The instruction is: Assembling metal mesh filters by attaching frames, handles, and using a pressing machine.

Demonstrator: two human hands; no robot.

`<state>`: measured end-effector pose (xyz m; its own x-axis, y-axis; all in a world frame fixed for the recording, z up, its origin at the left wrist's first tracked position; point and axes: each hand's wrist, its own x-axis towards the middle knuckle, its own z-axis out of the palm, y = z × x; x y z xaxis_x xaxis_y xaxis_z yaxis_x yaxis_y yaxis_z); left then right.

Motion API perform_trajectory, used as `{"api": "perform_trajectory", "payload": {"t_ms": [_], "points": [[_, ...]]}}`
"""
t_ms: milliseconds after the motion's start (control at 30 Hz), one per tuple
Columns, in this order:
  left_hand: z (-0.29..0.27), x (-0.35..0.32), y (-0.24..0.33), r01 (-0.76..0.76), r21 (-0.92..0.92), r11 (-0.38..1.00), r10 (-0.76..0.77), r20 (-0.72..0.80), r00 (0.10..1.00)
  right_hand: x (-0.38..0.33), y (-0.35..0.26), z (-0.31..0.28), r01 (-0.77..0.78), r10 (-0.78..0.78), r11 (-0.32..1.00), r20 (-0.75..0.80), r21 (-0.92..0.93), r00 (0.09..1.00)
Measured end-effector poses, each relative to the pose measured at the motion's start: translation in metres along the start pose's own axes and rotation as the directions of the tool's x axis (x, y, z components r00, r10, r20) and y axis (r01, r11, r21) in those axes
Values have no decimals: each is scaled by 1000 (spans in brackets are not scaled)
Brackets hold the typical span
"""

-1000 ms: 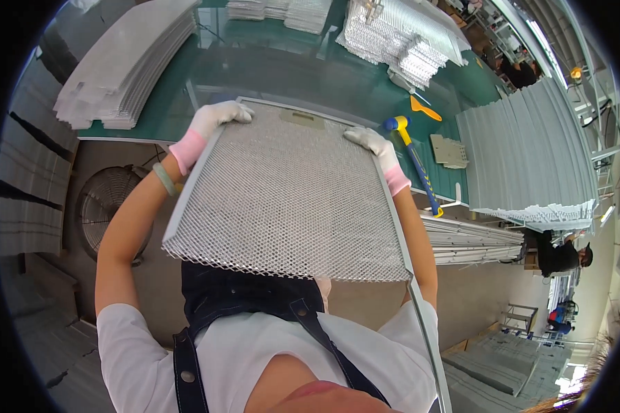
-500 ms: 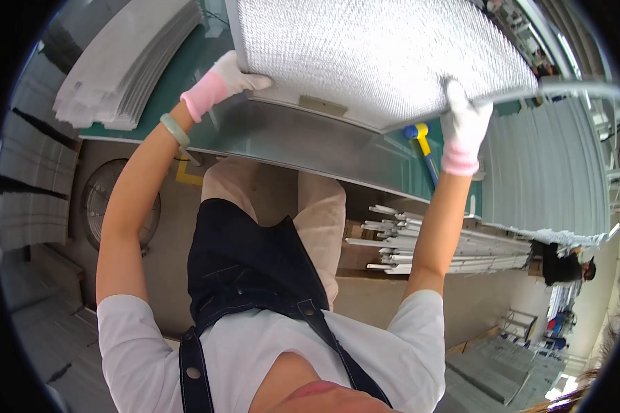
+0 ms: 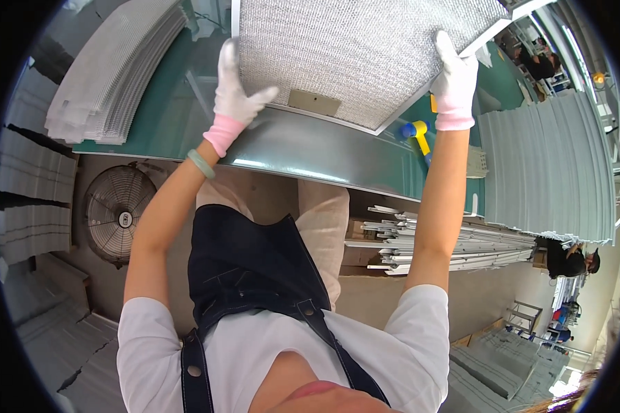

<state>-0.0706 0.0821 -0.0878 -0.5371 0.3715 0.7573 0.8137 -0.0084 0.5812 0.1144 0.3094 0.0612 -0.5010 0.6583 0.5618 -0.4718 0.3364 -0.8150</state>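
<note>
I hold a large rectangular metal mesh filter panel point(image 3: 355, 51) with a silver frame above the green worktable point(image 3: 310, 148). My left hand point(image 3: 235, 89), in a white glove with a pink cuff, grips the panel's left edge. Gripping the right corner is my right hand point(image 3: 455, 79), gloved the same way. The panel is raised away from me, over the far part of the table, and a small tan tag point(image 3: 313, 103) sits on its near frame edge.
A stack of mesh sheets point(image 3: 114, 69) lies on the table at left. A blue and yellow mallet point(image 3: 418, 134) rests under the panel at right. A floor fan point(image 3: 117, 213) stands below left, metal frame strips point(image 3: 448, 241) are piled at right, and a seated person point(image 3: 572, 258) is farther right.
I have lifted the mesh panel from flat in front of my body up and away over the table. Both hands rose with it and kept their grip on its sides.
</note>
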Motion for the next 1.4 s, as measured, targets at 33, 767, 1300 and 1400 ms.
{"api": "perform_trajectory", "payload": {"t_ms": [33,767,1300,1400], "points": [[1,-2,7,-27,109,994,22,47,999,5,0,-3,-12,12,1000,32,12,999],[-65,98,44,420,-325,847,-221,503,835,-71,-14,-11,-85,118,970,134,-227,984],[-75,31,58,760,-39,648,-453,782,427,-127,26,-47,25,340,854,594,-520,729],[-54,48,29,188,61,980,-181,661,728,-103,-7,-83,136,168,773,407,-620,898]]}}
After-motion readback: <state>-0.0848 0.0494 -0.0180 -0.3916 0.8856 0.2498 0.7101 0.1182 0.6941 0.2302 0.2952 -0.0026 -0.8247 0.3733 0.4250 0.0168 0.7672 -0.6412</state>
